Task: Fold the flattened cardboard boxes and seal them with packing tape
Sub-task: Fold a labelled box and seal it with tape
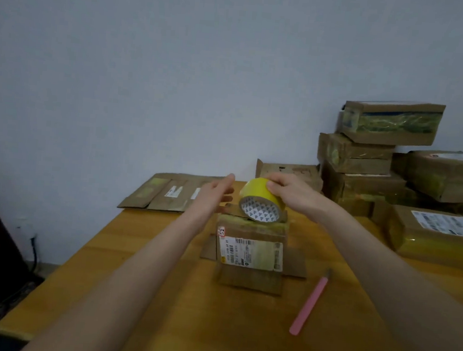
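The cardboard box [250, 249] stands in the middle of the surface [144, 293], which is made of yellow-brown wood. A pale wall [177, 72] is behind it.

On the right, at the back, is a pile of boxes [365, 170] wrapped in shiny tape. They sit on top of each other and side by side. On the left, at the back, some flat boxes [167, 192] lie against the wall.

The cardboard box is small and brown. It has a white label [248, 254] on the side that faces us. Its bottom flaps stick out flat on the surface, to the left, to the right and to the front.

The right hand [290, 190] reaches over the top of the box. Its fingers are curled over a yellow tape roll [261, 203] and hold it from above. The roll is tipped, so its hole faces us, and its low edge is right at the top of the box.

The left hand [217, 193] is just beside the roll, on its left. Its fingers are straight and hold nothing. I cannot tell if they touch the box.

A thin pink cutter [310, 305] lies on the surface near the box, to the right and in front of it.
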### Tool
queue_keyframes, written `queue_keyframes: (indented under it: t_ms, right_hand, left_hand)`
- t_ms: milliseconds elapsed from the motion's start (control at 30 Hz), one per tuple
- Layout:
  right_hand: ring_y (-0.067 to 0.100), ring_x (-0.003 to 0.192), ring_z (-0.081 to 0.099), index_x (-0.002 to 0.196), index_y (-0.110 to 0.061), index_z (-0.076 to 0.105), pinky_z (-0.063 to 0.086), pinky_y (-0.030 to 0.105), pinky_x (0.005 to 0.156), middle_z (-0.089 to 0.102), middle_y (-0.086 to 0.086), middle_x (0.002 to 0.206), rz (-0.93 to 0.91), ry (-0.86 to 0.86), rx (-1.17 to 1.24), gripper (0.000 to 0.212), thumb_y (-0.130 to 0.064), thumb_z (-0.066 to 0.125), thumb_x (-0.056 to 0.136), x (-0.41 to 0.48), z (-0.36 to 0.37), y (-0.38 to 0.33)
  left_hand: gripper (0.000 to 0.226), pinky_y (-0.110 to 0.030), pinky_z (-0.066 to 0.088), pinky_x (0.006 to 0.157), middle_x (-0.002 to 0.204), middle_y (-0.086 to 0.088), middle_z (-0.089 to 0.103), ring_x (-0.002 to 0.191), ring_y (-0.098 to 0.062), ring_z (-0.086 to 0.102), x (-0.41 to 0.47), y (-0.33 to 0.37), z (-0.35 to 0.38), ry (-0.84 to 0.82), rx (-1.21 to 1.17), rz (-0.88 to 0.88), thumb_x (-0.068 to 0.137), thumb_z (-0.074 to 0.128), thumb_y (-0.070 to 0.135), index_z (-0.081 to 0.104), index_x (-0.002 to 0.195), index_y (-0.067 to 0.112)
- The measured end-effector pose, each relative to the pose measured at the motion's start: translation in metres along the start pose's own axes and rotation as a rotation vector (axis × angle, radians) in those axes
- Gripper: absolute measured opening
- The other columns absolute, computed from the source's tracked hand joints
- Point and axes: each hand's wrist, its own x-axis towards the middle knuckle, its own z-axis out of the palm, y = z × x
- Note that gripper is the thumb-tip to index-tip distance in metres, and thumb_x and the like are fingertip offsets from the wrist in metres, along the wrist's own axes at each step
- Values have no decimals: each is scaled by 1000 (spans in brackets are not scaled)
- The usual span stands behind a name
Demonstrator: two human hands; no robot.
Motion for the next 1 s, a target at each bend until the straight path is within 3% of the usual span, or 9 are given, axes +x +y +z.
queue_keyframes:
  t_ms: [100, 200, 333, 400, 500, 567, 633, 700, 1000]
  right_hand:
    - [11, 106, 46, 134, -10, 51, 38, 25, 88, 53, 7, 130, -21, 12, -13, 35, -18, 37, 103, 3, 0, 3]
    - [13, 105, 49, 132, -10, 52, 38, 24, 84, 55, 7, 127, -26, 10, -2, 35, -19, 38, 102, 5, 1, 7]
    - [17, 108, 53, 129, -11, 55, 42, 22, 78, 58, 5, 120, -36, 2, -5, 33, -20, 39, 102, 8, 4, 8]
    - [17, 109, 53, 131, -14, 53, 45, 25, 84, 57, 4, 123, -43, -21, -2, 34, -25, 43, 101, 9, 5, 9]
    - [17, 108, 54, 136, -20, 45, 48, 34, 91, 55, 0, 121, -66, -104, -61, 56, -37, 65, 86, 8, 6, 14]
    - [16, 101, 54, 132, -21, 46, 48, 30, 81, 55, -1, 116, -77, -54, -98, 63, -30, 75, 77, 10, 9, 16]
    - [15, 93, 55, 125, -20, 49, 44, 23, 66, 56, -1, 110, -80, 23, -94, 58, -21, 76, 73, 13, 10, 16]
    - [16, 91, 56, 120, -21, 51, 43, 21, 62, 56, -2, 106, -92, 45, -85, 52, -19, 74, 73, 18, 10, 14]
    - [15, 96, 59, 130, -21, 56, 52, 28, 77, 61, -3, 110, -111, 3, -126, 57, -27, 72, 75, 23, 3, 6]
  left_hand:
    - [39, -29, 56, 64, 96, -5, 68, 77, -15, 65, -3, 10, 8, -69, -7, -59, 93, 56, 43, 65, 104, 8]
    - [24, -20, 48, 47, 77, -8, 66, 52, -8, 58, -3, 11, 9, 6, 0, 25, 86, 70, 22, 70, 92, -1]
    - [12, -21, 51, 48, 67, -9, 59, 56, -14, 55, -1, 14, 5, 5, 13, -18, 84, 72, 12, 66, 78, 3]
    - [16, -25, 55, 54, 70, -9, 58, 61, -17, 55, 1, 16, 5, -2, 59, -32, 87, 68, 13, 62, 75, 5]
    - [24, -25, 55, 50, 71, -10, 58, 62, -17, 56, 2, 17, 4, 37, 65, -22, 91, 63, 11, 55, 68, 7]
    - [28, -22, 51, 44, 68, -10, 58, 56, -16, 56, 3, 14, -1, 62, 66, -29, 93, 59, 10, 53, 66, 8]
    - [30, -21, 48, 43, 66, -10, 60, 54, -14, 57, 4, 13, -6, 93, 75, -17, 95, 55, 9, 53, 65, 9]
    - [27, -21, 49, 44, 67, -8, 61, 56, -13, 57, 7, 12, -11, 108, 83, -4, 96, 54, 10, 53, 69, 10]
    - [23, -26, 57, 50, 68, -6, 57, 60, -13, 56, 10, -1, -17, 127, -8, -88, 94, 57, 9, 54, 72, 8]
